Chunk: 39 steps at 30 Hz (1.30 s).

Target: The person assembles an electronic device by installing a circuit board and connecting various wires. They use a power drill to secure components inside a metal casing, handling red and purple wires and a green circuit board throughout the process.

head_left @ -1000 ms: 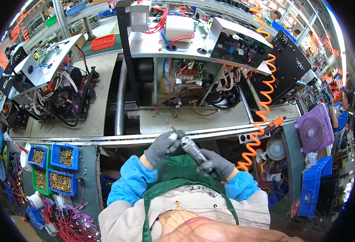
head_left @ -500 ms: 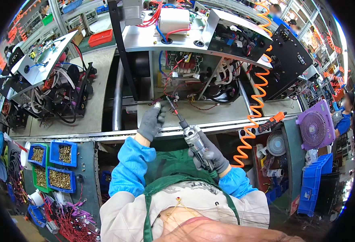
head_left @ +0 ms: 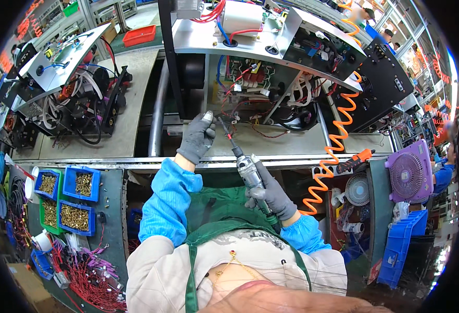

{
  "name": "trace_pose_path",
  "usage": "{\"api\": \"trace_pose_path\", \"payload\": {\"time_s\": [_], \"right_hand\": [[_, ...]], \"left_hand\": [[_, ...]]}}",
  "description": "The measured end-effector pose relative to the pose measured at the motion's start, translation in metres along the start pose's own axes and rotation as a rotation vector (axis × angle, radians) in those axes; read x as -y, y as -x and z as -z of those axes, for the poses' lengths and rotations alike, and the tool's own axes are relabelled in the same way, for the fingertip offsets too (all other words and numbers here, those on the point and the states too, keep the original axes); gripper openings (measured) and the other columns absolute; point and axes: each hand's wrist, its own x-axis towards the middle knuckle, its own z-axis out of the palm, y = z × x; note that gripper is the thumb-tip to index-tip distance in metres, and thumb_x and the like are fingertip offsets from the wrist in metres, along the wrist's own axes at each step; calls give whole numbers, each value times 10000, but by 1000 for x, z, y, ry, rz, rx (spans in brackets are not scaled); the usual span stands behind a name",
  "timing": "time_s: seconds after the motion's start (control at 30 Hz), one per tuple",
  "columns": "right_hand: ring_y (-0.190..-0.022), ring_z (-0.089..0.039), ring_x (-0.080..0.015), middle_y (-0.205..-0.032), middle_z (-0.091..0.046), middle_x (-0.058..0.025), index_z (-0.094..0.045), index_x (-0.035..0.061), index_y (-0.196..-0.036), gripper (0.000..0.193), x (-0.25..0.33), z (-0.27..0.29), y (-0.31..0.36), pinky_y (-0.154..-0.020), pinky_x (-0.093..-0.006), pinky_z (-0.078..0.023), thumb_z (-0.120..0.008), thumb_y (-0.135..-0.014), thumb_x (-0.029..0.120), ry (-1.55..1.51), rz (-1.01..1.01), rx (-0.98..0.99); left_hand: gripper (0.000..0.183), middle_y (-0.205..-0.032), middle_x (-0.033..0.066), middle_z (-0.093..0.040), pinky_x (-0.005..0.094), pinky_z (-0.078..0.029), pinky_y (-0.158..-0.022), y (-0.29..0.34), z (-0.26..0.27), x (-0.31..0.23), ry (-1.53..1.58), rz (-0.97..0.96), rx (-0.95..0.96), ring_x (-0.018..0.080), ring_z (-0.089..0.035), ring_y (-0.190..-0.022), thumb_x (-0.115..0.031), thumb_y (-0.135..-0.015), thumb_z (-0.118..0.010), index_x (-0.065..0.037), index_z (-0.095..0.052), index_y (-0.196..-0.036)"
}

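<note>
My right hand (head_left: 273, 195), in a grey glove, grips a silver power screwdriver (head_left: 249, 171) with a long bit pointing away from me. The bit's tip lies at the lower front edge of an open metal machine housing (head_left: 286, 57), near thin red wires (head_left: 233, 119). Just left of the tip is my gloved left hand (head_left: 196, 140), its fingers drawn together and raised to the housing's edge. Whatever those fingers hold is too small to make out. Inside the housing are circuit boards, white connectors and a bundle of white cables (head_left: 303, 88).
Another opened machine (head_left: 73, 99) stands at the left. Blue bins (head_left: 82, 183) of brass fittings sit near left, above red wire bundles (head_left: 91, 279). An orange coiled hose (head_left: 339, 138) hangs at the right, near an orange-black tool (head_left: 355, 160) and a purple fan (head_left: 409, 169). Other people are at far right.
My left hand has moved forward, closer to the housing's lower edge. The screwdriver has shifted slightly forward, still in my right hand. The whole view has turned a little.
</note>
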Motion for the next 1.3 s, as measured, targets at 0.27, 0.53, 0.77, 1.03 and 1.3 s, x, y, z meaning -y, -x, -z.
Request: {"api": "trace_pose_path", "payload": {"time_s": [0.27, 0.53, 0.77, 1.03, 1.3], "right_hand": [[-705, -596, -164, -1159, -517, -143, -137, 216, -1485, 978, 13, -5, -2, -582, -304, -531, -706, -693, 283, 73, -15, 6], [-728, -605, -169, -1154, -520, -141, -153, 207, -1483, 956, 23, -4, 2, -584, -305, -525, -691, -697, 294, 149, -51, 18], [-774, -583, -160, -1007, -493, -96, -111, 240, -1481, 983, 7, 3, 6, -568, -306, -586, -703, -705, 359, -338, -19, 167], [-552, -601, -179, -850, -556, -114, -113, 246, -1480, 1033, -1, 1, 20, -541, -315, -556, -745, -679, 404, -309, 0, 85], [-614, -594, -177, -902, -542, -140, -149, 230, -1479, 953, -5, 15, 31, -521, -289, -542, -680, -689, 276, -271, 76, -29]], "left_hand": [[335, -611, -52, -462, 150, -303, -384, 2, -11, -4, -193, 76, -26, 16, -365, -465, -388, -923, -532, -59, -590, -905], [406, -590, -52, -502, 176, -307, -399, 6, -19, -11, -736, -95, -17, 24, -402, -454, -450, -914, -534, -66, -644, -842], [300, -600, -35, -510, 181, -308, -437, 8, -33, -25, -1086, -152, 148, 37, -415, -476, -328, -920, -543, -53, -663, -900], [382, -575, -64, -365, 199, -247, -376, 28, -55, 13, -477, 3, -15, 35, -311, -419, -364, -950, -493, -30, -649, -1050], [446, -595, -50, -399, 198, -252, -388, 32, -61, 27, -329, 145, 138, 39, -329, -440, -427, -958, -407, -75, -620, -1130]]}}
